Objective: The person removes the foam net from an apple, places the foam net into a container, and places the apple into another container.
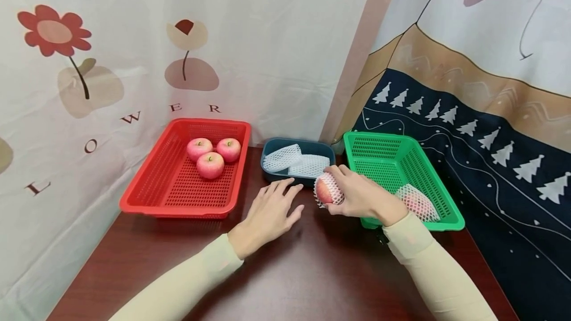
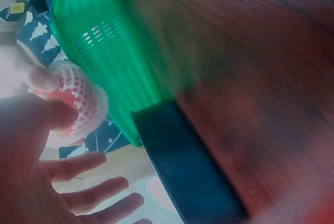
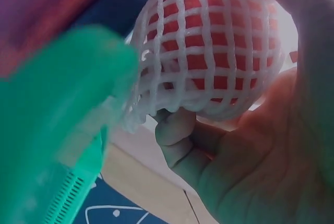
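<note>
Right hand's [image 3: 255, 156] apple [image 3: 214, 41] near tray edge [image 1: 308, 181]

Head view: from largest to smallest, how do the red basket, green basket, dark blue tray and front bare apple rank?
1. Red basket and green basket: too alike to rank, the green partly behind the right hand.
2. Dark blue tray.
3. Front bare apple.

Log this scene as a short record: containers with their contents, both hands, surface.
Red basket: three bare apples
Dark blue tray: two white foam nets
Green basket: one netted apple visible
Right hand: grips another netted apple, left of the green basket
Left hand: holds nothing, in front of the tray
Surface: dark reddish-brown table
</note>
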Action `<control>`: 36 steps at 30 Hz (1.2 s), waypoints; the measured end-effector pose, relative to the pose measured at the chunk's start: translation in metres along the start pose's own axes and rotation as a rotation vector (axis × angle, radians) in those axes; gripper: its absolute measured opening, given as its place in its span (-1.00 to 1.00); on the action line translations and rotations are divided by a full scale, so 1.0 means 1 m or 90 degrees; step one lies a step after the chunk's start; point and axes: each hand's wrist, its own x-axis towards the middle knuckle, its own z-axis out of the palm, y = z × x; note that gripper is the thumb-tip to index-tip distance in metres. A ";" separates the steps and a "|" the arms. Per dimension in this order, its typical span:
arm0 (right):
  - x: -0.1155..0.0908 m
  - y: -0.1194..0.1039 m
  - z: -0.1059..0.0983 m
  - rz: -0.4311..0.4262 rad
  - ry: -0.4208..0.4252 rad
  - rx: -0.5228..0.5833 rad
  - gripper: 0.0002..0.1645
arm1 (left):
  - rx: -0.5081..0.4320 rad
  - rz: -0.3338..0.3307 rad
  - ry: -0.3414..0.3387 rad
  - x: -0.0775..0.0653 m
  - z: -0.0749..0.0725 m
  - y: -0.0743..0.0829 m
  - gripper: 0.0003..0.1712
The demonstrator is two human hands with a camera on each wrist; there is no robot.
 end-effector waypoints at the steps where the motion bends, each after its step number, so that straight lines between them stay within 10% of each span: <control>1: 0.000 -0.001 0.001 -0.001 0.003 -0.003 0.06 | 0.001 -0.001 0.003 -0.001 0.000 -0.001 -0.38; 36: 0.021 -0.047 0.076 0.022 0.040 -0.013 0.04 | 0.008 -0.024 0.021 -0.032 -0.013 -0.017 -0.36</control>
